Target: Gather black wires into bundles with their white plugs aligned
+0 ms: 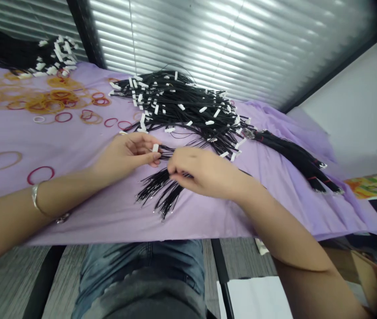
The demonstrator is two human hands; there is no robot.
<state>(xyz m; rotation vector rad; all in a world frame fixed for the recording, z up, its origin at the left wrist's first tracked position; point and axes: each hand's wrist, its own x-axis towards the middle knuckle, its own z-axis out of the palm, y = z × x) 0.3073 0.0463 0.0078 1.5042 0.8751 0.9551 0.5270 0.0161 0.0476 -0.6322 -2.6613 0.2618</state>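
Observation:
My left hand pinches the end of some thin black cables near a small white connector. To its right, my right hand is closed around the same strands, its fingers curled and partly hidden. Below the right hand, black cables fan out over the cloth with bare silvery tips. Just behind both hands lies a large heap of black cables with many white connectors.
A purple cloth covers the table. Rubber bands lie scattered at left, beyond them another cable bundle. Tied black cable bundles lie at right. Window blinds stand close behind the table.

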